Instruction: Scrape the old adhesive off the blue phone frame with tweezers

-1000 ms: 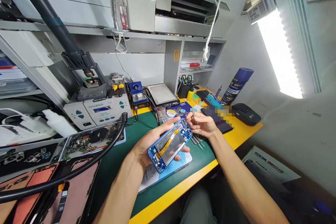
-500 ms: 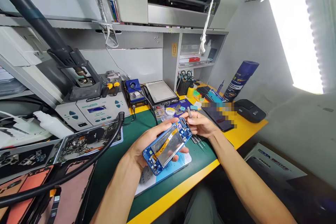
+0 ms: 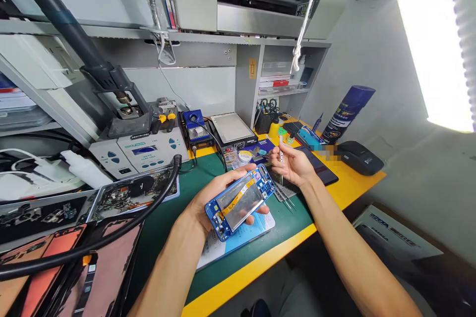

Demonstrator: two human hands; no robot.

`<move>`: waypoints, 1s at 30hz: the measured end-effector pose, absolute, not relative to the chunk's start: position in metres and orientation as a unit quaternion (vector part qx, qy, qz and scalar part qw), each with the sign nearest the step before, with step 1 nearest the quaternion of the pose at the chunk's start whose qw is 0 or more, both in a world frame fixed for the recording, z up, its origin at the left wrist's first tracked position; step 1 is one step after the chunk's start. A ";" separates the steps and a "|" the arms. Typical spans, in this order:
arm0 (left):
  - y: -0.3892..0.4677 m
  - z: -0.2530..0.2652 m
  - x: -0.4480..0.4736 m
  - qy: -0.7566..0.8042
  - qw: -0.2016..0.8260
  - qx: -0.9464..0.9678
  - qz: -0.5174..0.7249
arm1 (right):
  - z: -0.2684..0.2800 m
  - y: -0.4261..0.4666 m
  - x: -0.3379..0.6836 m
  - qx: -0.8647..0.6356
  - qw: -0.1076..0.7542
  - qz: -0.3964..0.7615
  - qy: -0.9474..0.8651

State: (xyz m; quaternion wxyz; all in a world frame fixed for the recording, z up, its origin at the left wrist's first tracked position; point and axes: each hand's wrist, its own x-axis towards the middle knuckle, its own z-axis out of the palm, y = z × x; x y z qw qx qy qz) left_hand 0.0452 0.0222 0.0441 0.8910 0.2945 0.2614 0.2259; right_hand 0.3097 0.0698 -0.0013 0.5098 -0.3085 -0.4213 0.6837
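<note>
My left hand [image 3: 203, 193] is closed around a blue phone frame [image 3: 240, 203], held tilted with its inner side up. An orange-yellow flex cable runs across the bare silvery middle of the frame. To the right of the frame, my right hand [image 3: 295, 166] pinches slim metal tweezers [image 3: 281, 156], their tips pointing down and apart from the frame. Below the phone frame, a white and light-blue box [image 3: 256, 233] lies on the green mat [image 3: 159, 252]. More tweezers [image 3: 285, 198] rest on the mat just beneath my right hand.
A grey hot-air station [image 3: 143, 151] and a blue soldering station [image 3: 197, 129] stand at the back left. A black hose [image 3: 148, 218] crosses the left side over phone parts. A dark phone [image 3: 320, 166] and a spray can [image 3: 347, 114] are on the right.
My right hand has moved right and up, away from the phone frame, with the tweezers turned downward. The left hand still holds the frame.
</note>
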 end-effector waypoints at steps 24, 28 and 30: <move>0.035 0.036 0.028 0.221 0.923 0.213 0.233 | 0.064 0.058 0.257 -0.307 0.553 0.485 -0.604; 0.037 0.040 0.029 0.196 0.933 0.207 0.220 | 0.056 0.036 0.266 -0.308 0.628 0.310 -0.644; 0.038 0.041 0.030 0.180 0.939 0.187 0.225 | 0.054 0.028 0.266 -0.307 0.636 0.222 -0.672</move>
